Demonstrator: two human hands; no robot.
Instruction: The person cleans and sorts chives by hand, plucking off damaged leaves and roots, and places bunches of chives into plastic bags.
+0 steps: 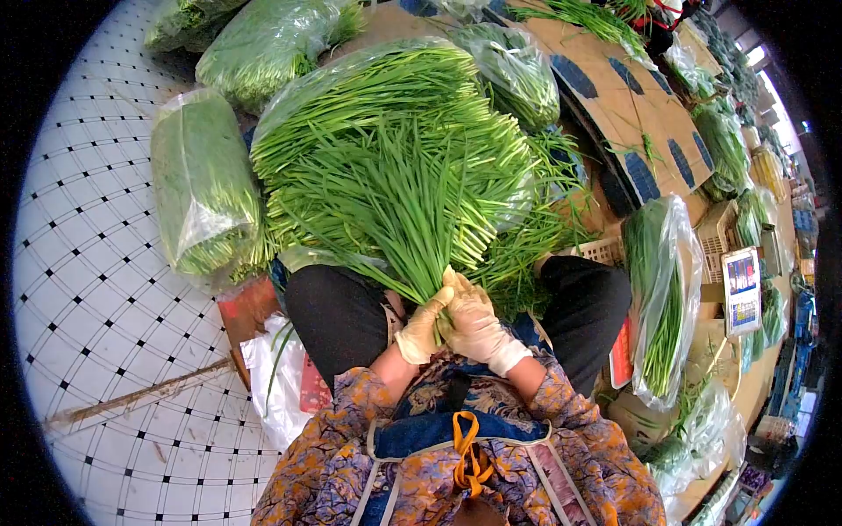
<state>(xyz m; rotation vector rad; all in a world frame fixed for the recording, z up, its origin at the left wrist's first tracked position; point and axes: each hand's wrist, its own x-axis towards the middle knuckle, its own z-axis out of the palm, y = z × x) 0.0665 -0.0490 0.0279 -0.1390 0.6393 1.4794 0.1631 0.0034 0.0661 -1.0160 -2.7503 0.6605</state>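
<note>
Both of my hands wear pale gloves and meet in front of my lap. My left hand [424,326] is wrapped round the lower stems of a bunch of garlic chives [405,215], whose green leaves fan out away from me. Touching it, my right hand [478,324] closes on the same stems from the other side. The stem ends are mostly hidden by the gloves. Just beyond the bunch lies a large heap of garlic chives [368,88] on clear plastic, pale stem ends facing right. Loose chives [531,254] are scattered near my right knee.
Bagged greens stand at the left [197,175] and behind the heap [263,53]. Flattened cardboard [605,79] lies at the back right. A long bag of greens [664,298] and a scale display [742,291] are at the right. A white plastic bag [274,377] sits by my left knee.
</note>
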